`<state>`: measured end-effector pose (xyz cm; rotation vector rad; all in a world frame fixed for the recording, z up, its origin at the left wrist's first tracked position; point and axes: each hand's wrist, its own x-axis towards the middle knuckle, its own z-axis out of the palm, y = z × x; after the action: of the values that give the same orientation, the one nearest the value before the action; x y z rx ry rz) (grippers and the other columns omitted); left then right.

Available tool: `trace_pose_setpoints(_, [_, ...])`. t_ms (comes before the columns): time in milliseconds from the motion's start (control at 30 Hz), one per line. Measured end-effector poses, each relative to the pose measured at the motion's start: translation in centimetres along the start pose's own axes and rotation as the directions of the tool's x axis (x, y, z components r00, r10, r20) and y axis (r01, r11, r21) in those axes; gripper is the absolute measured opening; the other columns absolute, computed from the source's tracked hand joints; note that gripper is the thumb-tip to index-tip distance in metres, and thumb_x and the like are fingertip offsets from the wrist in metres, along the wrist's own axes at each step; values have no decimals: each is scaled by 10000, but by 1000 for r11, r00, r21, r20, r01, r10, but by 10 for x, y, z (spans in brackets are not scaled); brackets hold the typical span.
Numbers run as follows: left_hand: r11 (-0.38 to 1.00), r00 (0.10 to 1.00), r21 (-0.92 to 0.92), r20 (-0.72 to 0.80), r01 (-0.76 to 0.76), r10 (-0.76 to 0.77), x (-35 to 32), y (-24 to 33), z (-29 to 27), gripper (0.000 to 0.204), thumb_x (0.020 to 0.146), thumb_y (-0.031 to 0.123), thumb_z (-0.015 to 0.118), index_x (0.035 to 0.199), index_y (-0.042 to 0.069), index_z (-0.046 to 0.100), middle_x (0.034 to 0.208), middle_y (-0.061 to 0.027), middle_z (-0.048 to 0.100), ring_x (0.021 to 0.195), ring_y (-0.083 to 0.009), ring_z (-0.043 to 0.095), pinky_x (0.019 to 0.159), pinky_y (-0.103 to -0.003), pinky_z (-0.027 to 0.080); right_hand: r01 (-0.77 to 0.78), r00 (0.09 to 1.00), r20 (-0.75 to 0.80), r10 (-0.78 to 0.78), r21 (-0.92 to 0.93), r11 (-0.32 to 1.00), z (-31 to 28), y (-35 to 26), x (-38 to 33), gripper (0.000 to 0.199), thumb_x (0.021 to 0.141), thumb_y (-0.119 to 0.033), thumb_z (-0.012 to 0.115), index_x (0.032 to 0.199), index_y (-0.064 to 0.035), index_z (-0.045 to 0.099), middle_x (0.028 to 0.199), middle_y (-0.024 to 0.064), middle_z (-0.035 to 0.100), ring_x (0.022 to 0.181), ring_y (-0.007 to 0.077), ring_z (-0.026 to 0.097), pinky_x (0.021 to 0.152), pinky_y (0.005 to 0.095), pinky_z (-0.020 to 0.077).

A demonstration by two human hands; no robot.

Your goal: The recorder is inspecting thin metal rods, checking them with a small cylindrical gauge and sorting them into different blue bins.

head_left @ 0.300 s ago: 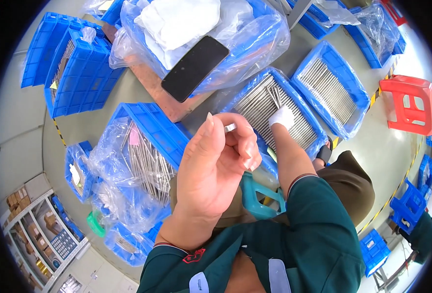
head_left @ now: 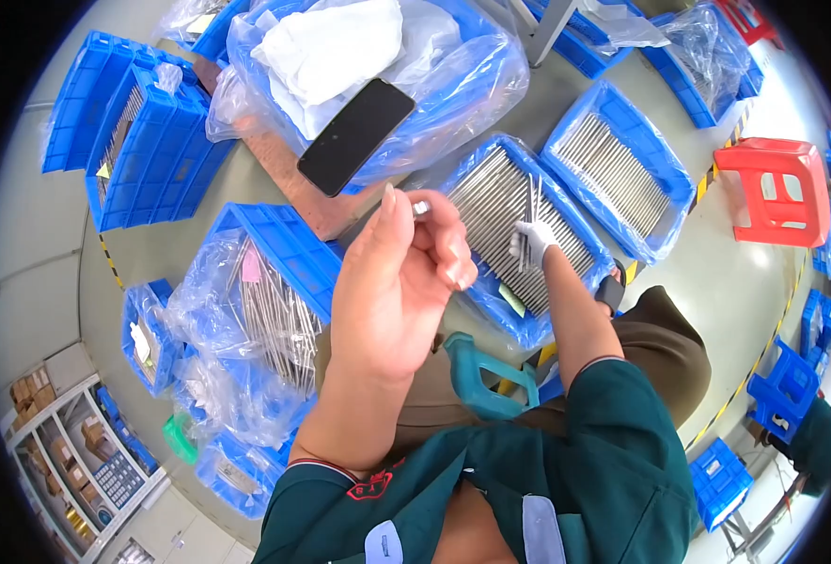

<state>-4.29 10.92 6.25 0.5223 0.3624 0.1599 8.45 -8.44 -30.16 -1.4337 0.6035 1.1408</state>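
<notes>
My right hand (head_left: 532, 246), in a white glove, is closed around several thin metal rods (head_left: 535, 199). It is above a blue plastic bin (head_left: 596, 274) lined with plastic film, where many similar rods (head_left: 491, 199) lie side by side. A pale yellow-green slip (head_left: 511, 300) lies near that bin's close end. My bare left hand (head_left: 401, 254) is raised in the middle of the view, palm turned inward. Its fingers are loosely curled, with the thumb apart from them, and no rod is in it. A small silver band (head_left: 422, 209) shows at one finger.
Beyond stands a large film-lined blue bin (head_left: 472, 85) with white cloth (head_left: 331, 47) and a black phone (head_left: 356, 136). To the right is another bin of rods (head_left: 613, 160); at left, a tilted bin (head_left: 279, 244). A teal stool (head_left: 477, 385) and red stool (head_left: 775, 193) stand nearby.
My right hand has drawn nearer to me over the bin, and its rods now stand less fanned. My left hand keeps its curled shape. The whole view has shifted slightly.
</notes>
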Motion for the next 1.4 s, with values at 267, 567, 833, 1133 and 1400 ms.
trace_pose_setpoints(267, [998, 999, 51, 28, 30, -32, 18, -18, -1, 320, 928, 362, 510, 921, 46, 557, 742, -33, 518, 660, -136, 472, 626, -273, 398, 145, 989, -29, -145, -22, 989, -6, -2, -81, 282, 915, -338, 486, 742, -115, 483, 542, 26, 441, 392, 131, 377, 344, 281, 305])
trace_pose_setpoints(567, [985, 994, 174, -111, 5, 15, 33, -52, 0, 292, 890, 368, 572, 899, 78, 596, 718, 4, 549, 623, -117, 501, 580, -260, 425, 598, 801, 205, -562, -291, 747, -8, -92, -287, 150, 875, -172, 507, 772, -64, 525, 558, -4, 502, 412, 57, 424, 353, 194, 304])
trace_pose_setpoints(833, [992, 985, 64, 125, 111, -119, 30, -98, 26, 335, 880, 408, 569, 912, 77, 611, 794, -13, 591, 721, -127, 536, 673, -275, 428, 700, 705, 154, -692, -309, 644, -15, -87, -373, 114, 837, -112, 535, 906, -23, 521, 625, 35, 566, 426, 63, 437, 398, 212, 345])
trace_pose_setpoints(1133, [959, 969, 270, 198, 87, -144, 31, -132, 33, 325, 899, 403, 539, 959, 89, 598, 834, -12, 612, 768, -120, 560, 698, -278, 451, 705, 706, 137, -695, -40, 708, -19, -88, -363, 132, 851, -155, 534, 904, -35, 515, 632, 34, 550, 428, 56, 425, 382, 204, 325])
trace_pose_setpoints(1400, [926, 964, 376, 238, 19, -117, 25, -149, 48, 243, 932, 356, 495, 953, 133, 586, 855, 16, 604, 773, -104, 553, 692, -263, 437, 723, 676, 88, -731, 112, 682, -22, -92, -357, 155, 845, -139, 569, 954, -36, 531, 633, 23, 536, 433, 43, 429, 357, 179, 303])
